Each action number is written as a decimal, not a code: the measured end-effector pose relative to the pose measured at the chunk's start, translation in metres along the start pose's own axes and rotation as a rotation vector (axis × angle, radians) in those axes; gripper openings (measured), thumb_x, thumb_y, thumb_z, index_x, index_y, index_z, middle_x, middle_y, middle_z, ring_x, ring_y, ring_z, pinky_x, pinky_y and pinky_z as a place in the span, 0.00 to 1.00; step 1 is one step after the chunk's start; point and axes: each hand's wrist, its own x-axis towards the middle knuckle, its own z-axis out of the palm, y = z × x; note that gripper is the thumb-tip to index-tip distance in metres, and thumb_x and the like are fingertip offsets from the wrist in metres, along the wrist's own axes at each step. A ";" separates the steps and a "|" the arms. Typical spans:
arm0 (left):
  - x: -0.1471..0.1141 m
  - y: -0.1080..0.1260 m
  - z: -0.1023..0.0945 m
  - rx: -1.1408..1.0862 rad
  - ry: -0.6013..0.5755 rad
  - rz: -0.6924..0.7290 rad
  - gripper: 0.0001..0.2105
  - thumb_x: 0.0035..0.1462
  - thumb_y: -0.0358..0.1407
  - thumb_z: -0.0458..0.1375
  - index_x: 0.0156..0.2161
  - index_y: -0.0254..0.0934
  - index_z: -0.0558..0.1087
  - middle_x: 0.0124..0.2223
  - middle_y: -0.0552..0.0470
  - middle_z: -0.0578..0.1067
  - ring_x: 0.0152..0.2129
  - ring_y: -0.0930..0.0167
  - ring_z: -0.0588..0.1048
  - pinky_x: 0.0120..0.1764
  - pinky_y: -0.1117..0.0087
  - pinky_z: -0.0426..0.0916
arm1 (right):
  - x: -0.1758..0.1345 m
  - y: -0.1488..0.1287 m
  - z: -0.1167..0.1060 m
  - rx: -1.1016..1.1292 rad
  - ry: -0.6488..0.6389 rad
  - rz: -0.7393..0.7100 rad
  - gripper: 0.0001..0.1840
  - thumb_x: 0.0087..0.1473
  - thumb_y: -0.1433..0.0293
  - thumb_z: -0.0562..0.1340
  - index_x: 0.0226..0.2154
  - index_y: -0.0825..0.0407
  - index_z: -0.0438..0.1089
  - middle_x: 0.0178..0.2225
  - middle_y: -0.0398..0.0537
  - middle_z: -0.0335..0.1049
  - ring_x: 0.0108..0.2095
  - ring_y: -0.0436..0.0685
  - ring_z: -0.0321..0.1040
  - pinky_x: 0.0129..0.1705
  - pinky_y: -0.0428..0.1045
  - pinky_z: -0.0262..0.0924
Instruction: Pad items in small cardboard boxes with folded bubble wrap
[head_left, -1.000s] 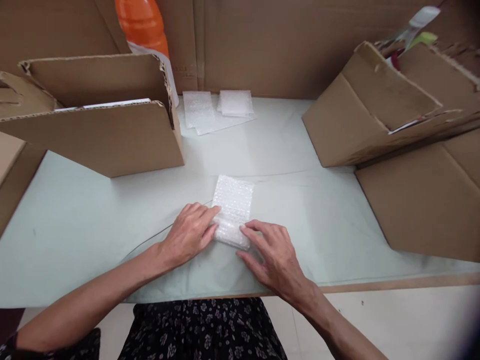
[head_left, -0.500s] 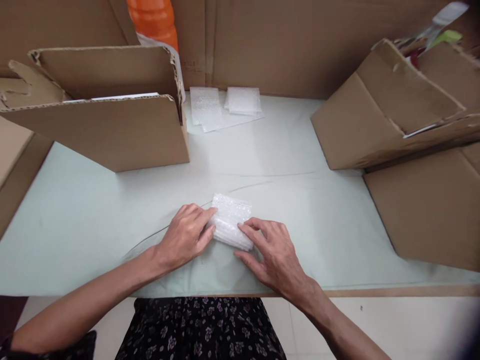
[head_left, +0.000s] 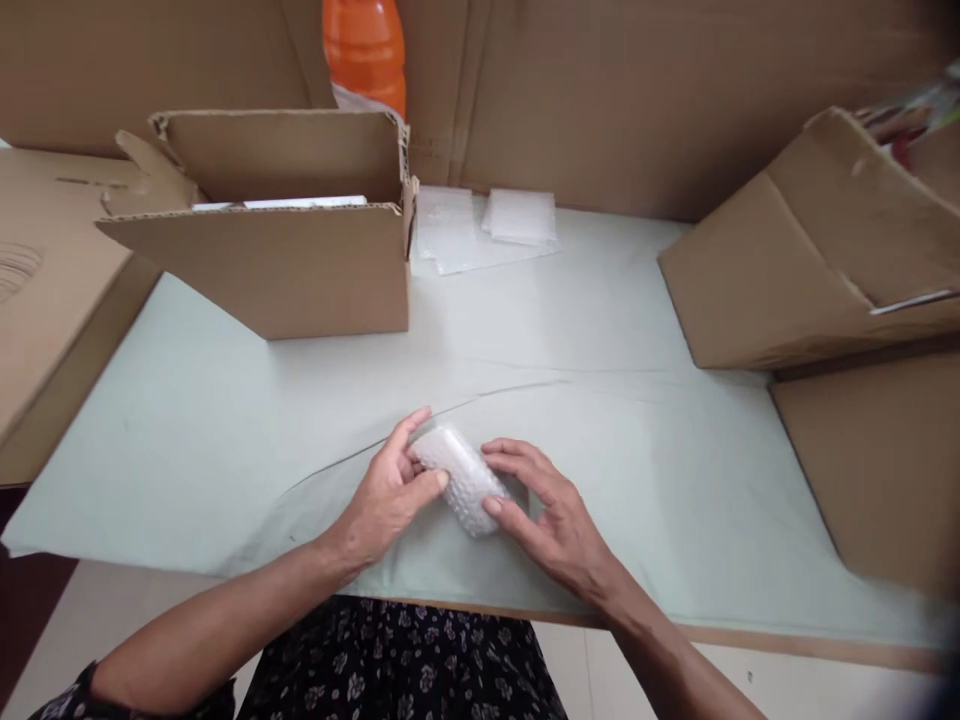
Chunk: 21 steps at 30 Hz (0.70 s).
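A small bubble-wrap roll, whitish and see-through, is held slantwise just over the cloth near the table's front edge. My left hand grips its left end, thumb on the near side and fingers behind. On the other side my right hand pinches the right end between thumb and fingers. Whether something lies inside the wrap, I cannot make out. Flat bubble-wrap pieces lie farther back by the cardboard wall.
An upright cardboard box with white contents stands back left, an orange bottle behind it. More cardboard boxes stand at right. A large flat carton is at far left. A pale green cloth with a crease covers the table.
The loose flap of bubble wrap is now rolled up, and the roll is turned more slantwise. Both hands have shifted their grip onto its ends. The camera view has swung left.
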 end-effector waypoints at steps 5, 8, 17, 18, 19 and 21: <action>-0.005 -0.001 0.005 0.248 -0.167 0.119 0.42 0.57 0.32 0.59 0.73 0.36 0.46 0.52 0.44 0.77 0.47 0.65 0.76 0.54 0.63 0.68 | 0.007 -0.006 -0.011 0.148 -0.161 0.090 0.36 0.55 0.48 0.67 0.60 0.49 0.70 0.50 0.53 0.76 0.47 0.61 0.74 0.50 0.53 0.69; -0.005 -0.002 0.003 0.470 -0.213 0.196 0.42 0.56 0.31 0.58 0.73 0.35 0.47 0.44 0.47 0.78 0.42 0.65 0.76 0.50 0.62 0.69 | 0.018 -0.014 -0.009 0.138 -0.275 0.082 0.22 0.58 0.52 0.66 0.47 0.50 0.76 0.44 0.50 0.77 0.43 0.59 0.73 0.46 0.51 0.67; -0.002 0.001 -0.012 0.306 -0.211 0.224 0.42 0.54 0.30 0.58 0.72 0.35 0.48 0.48 0.45 0.75 0.43 0.67 0.76 0.52 0.62 0.70 | 0.054 -0.049 -0.018 -0.086 -0.209 0.011 0.04 0.56 0.67 0.61 0.34 0.50 0.68 0.29 0.42 0.70 0.30 0.51 0.67 0.32 0.46 0.61; -0.002 0.003 -0.014 0.298 -0.196 0.241 0.40 0.56 0.31 0.57 0.72 0.36 0.48 0.47 0.46 0.75 0.42 0.67 0.76 0.50 0.62 0.71 | 0.061 -0.057 -0.022 -0.080 -0.182 -0.013 0.05 0.57 0.67 0.61 0.37 0.50 0.69 0.30 0.42 0.71 0.31 0.51 0.68 0.32 0.45 0.63; -0.002 0.007 -0.018 0.313 -0.170 0.273 0.38 0.58 0.31 0.56 0.72 0.37 0.49 0.45 0.47 0.75 0.41 0.68 0.76 0.49 0.62 0.72 | 0.068 -0.066 -0.026 -0.081 -0.178 -0.037 0.09 0.57 0.67 0.62 0.42 0.49 0.69 0.31 0.42 0.72 0.31 0.51 0.69 0.33 0.45 0.64; -0.002 0.022 -0.027 0.402 -0.105 0.393 0.37 0.60 0.30 0.56 0.72 0.40 0.49 0.43 0.49 0.75 0.39 0.69 0.77 0.47 0.64 0.72 | 0.082 -0.089 -0.035 -0.125 -0.238 -0.097 0.17 0.57 0.69 0.62 0.50 0.48 0.68 0.34 0.42 0.75 0.32 0.51 0.70 0.33 0.45 0.65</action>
